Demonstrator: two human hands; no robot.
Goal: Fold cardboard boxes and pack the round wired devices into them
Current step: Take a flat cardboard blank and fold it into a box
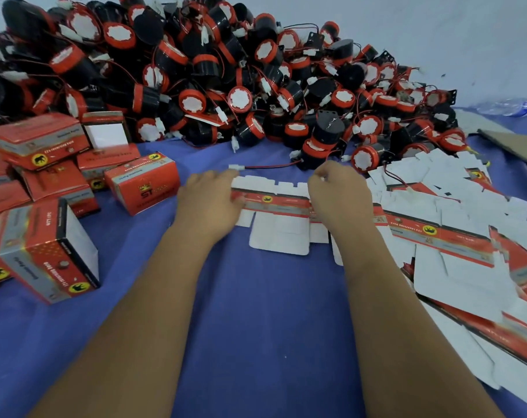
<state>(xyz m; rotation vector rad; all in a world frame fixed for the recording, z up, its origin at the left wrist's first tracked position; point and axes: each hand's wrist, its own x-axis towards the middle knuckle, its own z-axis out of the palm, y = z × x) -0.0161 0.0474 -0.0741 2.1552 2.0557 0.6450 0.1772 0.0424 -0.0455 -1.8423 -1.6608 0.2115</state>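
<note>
forearms reach straight forward over the blue desk. left hand and right hand, fingers curled, each grip one end of a flat unfolded box between them. round wired devices are heaped just beyond; folded boxes sit left.

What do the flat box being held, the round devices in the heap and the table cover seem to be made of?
Flat box: thin printed card, white inside, creased flaps.
Round devices: probably black moulded plastic with red rims.
Table cover: looks like blue cloth, matte, lightly wrinkled.
</note>
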